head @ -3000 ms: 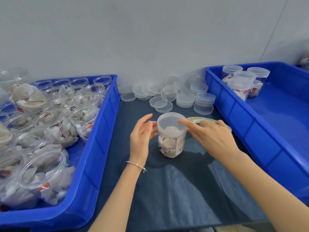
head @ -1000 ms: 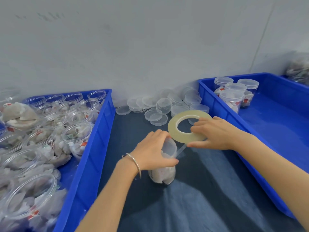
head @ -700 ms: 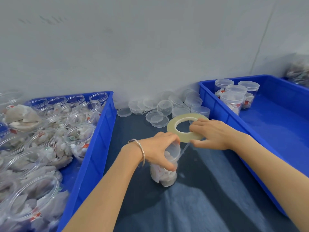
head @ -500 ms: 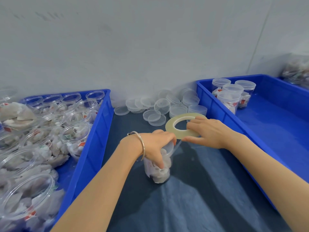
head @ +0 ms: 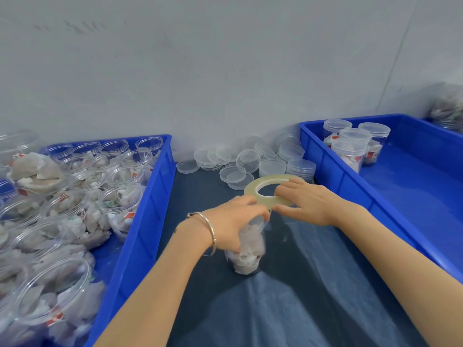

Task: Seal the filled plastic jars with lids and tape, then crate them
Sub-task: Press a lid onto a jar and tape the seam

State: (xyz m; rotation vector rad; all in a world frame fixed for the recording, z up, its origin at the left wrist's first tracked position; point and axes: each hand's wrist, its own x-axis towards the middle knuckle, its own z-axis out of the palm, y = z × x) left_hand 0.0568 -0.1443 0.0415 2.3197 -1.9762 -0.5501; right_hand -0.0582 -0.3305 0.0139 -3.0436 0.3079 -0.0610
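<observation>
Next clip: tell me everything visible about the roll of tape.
The tape roll is a flat, wide ring of pale yellowish, translucent tape with a large open centre. It is held roughly level above the dark cloth, just right of the top of the filled jar. The right hand pinches its right side, fingers over the top and thumb beneath. Its near edge meets the left hand, which grips the jar.

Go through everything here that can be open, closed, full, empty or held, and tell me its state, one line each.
Clear plastic jar on the dark cloth: filled, gripped at its top.
Yellowish tape roll: held beside the jar's top.
Left hand: grips the jar.
Right hand: holds the roll.
Jars in left blue crate: filled, lidless.
Jars in right blue crate: filled, lidded.
Loose clear lids: unused, piled by wall.
</observation>
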